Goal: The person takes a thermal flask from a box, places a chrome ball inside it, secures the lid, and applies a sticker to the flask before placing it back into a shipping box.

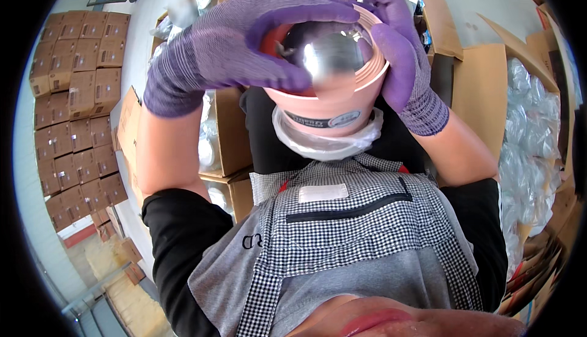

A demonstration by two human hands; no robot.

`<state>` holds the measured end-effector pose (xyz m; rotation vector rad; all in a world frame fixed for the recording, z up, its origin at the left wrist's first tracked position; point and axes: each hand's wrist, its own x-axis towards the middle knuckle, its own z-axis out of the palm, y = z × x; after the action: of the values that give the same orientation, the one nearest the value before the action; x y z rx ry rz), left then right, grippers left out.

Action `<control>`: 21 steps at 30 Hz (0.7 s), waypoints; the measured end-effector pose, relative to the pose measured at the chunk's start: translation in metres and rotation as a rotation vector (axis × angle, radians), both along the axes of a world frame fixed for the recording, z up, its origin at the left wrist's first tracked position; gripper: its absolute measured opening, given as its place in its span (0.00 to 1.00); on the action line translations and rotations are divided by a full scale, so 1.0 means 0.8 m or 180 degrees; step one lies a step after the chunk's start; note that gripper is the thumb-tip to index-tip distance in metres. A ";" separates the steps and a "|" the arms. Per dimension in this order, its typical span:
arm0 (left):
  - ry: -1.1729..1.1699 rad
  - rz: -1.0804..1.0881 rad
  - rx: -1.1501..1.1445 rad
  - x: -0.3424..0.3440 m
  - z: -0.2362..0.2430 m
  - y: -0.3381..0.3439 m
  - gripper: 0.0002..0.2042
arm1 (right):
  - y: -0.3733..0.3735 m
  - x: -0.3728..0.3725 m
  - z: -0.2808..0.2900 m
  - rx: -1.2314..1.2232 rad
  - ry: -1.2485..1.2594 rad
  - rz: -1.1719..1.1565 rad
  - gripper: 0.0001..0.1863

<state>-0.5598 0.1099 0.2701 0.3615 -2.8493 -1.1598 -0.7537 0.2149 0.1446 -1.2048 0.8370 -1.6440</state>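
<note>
The pink pot (361, 103) stood at twelve o'clock above the lap, its base in clear plastic wrap (327, 149), with a shiny rounded metal piece (333, 52) in its mouth. From ten o'clock the gloved left hand (244, 37) arched half open, fingers and thumb either side of the metal, though its grip could not be told; at two o'clock the right hand (400, 49) curled round the pot's rim. Clear-wrapped goods (532, 129) filled a carton at three o'clock.

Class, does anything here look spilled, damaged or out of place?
Nothing clearly stands out. The left hand curls around a shiny piece at the mouth of the pink pot; the right hand touches its rim.
</note>
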 end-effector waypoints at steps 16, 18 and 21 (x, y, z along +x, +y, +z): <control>0.1939 0.2403 0.1066 0.016 -0.079 0.034 0.30 | -0.050 -0.042 -0.029 0.0005 -0.0569 0.1413 0.34; 0.2171 0.3654 0.0503 0.042 -0.108 0.045 0.20 | -0.049 -0.058 -0.031 0.0036 -0.0486 0.1330 0.33; 0.0472 0.5093 0.1181 0.213 -0.219 0.101 0.14 | -0.041 -0.072 -0.026 0.0120 -0.0565 0.1120 0.38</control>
<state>-0.3894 0.1905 0.0948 1.8721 -1.2541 -1.0447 -0.8111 0.1823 0.1241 -1.0907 0.5093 -1.4152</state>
